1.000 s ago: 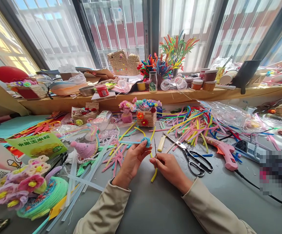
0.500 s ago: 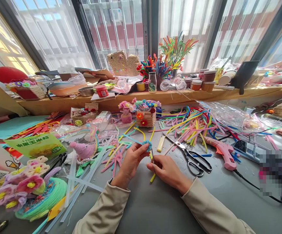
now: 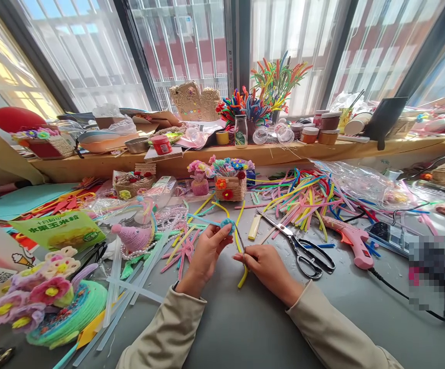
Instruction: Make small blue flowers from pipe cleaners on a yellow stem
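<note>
My left hand pinches a small blue fuzzy pipe-cleaner coil between thumb and fingers. A light blue strand runs out of the coil to the left. My right hand is closed on a thin dark wire-like piece, whose upper end meets the coil; whether it is fixed there I cannot tell. A yellow pipe cleaner lies on the table behind and below the fingers. Scissors lie to the right of my right hand, with a yellow lighter beside their tips.
A pink glue gun with its cord and a phone lie on the right. Loose pipe cleaners are heaped behind. Clear glue sticks and fuzzy flowers lie left. A woven flower basket stands at the back.
My left hand has shifted slightly left with the blue coil. My right hand has moved a little up and right, and the dark wire-like piece now slants more.
</note>
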Action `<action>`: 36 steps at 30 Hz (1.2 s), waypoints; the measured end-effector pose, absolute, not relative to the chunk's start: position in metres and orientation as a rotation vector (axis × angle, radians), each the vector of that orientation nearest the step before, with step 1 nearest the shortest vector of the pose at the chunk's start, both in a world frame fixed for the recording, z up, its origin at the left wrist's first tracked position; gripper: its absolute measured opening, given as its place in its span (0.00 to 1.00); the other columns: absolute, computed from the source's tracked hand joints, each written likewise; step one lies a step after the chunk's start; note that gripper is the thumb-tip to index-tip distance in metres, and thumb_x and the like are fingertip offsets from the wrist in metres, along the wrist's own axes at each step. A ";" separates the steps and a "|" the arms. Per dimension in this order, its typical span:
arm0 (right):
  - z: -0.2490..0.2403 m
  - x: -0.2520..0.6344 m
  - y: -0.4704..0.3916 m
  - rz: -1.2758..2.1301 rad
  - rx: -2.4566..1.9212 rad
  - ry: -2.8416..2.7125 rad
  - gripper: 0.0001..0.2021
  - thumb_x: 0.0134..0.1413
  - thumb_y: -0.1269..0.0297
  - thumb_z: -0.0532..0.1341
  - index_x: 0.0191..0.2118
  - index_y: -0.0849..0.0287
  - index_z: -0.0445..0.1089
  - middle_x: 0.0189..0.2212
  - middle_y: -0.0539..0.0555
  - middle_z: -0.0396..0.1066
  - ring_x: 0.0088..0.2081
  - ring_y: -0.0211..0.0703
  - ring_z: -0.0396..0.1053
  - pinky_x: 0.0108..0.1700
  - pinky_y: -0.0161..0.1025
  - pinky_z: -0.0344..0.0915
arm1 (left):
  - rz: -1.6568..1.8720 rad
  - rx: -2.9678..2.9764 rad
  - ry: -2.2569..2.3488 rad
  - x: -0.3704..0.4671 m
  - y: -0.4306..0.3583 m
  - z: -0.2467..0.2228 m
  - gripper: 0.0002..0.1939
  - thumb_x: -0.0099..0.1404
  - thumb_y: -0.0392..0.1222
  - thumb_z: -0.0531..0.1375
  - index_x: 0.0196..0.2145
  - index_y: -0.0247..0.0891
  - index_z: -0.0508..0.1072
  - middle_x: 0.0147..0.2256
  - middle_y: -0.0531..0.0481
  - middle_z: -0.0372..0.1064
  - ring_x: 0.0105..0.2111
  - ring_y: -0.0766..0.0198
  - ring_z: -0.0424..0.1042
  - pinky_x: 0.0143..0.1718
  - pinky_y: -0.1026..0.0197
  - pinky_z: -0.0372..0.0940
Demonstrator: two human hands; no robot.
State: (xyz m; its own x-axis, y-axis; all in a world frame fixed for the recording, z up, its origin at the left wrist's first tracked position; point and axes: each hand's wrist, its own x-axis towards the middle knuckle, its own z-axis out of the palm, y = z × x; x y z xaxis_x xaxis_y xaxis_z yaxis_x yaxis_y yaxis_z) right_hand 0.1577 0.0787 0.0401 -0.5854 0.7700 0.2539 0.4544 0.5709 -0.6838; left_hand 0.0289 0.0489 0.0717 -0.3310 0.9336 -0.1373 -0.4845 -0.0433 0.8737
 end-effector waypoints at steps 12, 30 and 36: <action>0.046 0.159 0.075 0.776 -0.999 -2.299 0.22 0.46 0.48 0.49 0.14 0.60 0.55 0.13 0.45 0.54 0.17 0.30 0.50 0.20 0.31 0.43 | 1.604 0.767 1.143 0.030 0.049 0.071 0.09 0.46 0.40 0.61 0.25 0.35 0.67 0.25 0.55 0.63 0.27 0.69 0.66 0.30 0.65 0.61; 0.040 0.159 0.077 0.778 -0.990 -2.282 0.22 0.47 0.50 0.50 0.13 0.60 0.49 0.12 0.45 0.50 0.18 0.30 0.49 0.21 0.30 0.44 | 1.576 0.888 1.220 0.030 0.048 0.070 0.08 0.47 0.39 0.60 0.21 0.34 0.63 0.22 0.56 0.58 0.25 0.70 0.62 0.33 0.63 0.62; 0.039 0.159 0.079 0.778 -1.011 -2.235 0.21 0.49 0.54 0.50 0.13 0.60 0.50 0.12 0.45 0.51 0.18 0.30 0.49 0.21 0.30 0.44 | 1.604 0.870 1.209 0.030 0.048 0.070 0.09 0.46 0.40 0.61 0.19 0.35 0.62 0.20 0.58 0.57 0.25 0.71 0.61 0.33 0.62 0.62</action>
State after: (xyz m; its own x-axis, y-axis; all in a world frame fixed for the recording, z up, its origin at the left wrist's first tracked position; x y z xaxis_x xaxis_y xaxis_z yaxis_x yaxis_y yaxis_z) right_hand 0.1587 0.0786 0.0391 -0.5587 0.7914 0.2482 0.4662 0.5472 -0.6951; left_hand 0.0299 0.0476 0.0704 -0.3300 0.9439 0.0105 -0.2505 -0.0982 0.9631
